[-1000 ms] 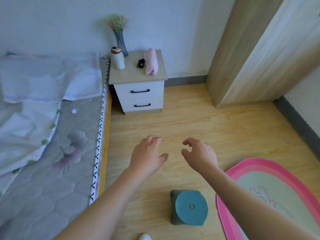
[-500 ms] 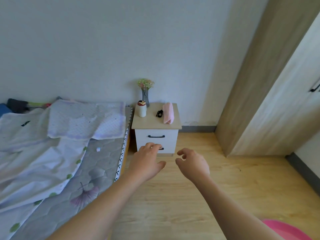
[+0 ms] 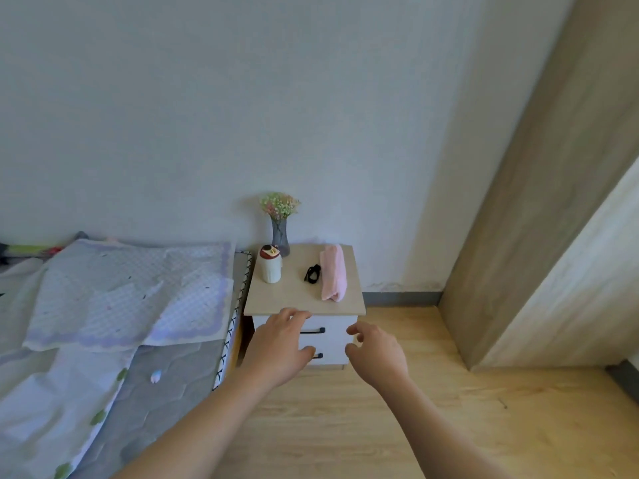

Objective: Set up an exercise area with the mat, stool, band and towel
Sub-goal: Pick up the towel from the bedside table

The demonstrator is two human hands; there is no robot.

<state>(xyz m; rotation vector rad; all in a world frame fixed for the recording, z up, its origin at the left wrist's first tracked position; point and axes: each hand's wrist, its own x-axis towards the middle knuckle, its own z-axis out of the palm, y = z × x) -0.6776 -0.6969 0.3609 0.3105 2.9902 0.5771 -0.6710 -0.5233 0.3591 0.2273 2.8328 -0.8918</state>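
Lying on the right side of the bedside counter (image 3: 294,300), the folded pink towel (image 3: 332,273) runs its long axis from the wall toward the front edge, with its near end close to that edge. The small black band (image 3: 313,273) sits just left of it; whether they touch I cannot tell. A white bottle (image 3: 270,266) and a vase (image 3: 280,236) of flowers stand at the back left. The left hand (image 3: 280,347) hovers before the drawers, fingertips by the counter's front edge, its grip spread and empty. The right hand (image 3: 377,350) hangs beside it, its grip loosely curled, holding nothing.
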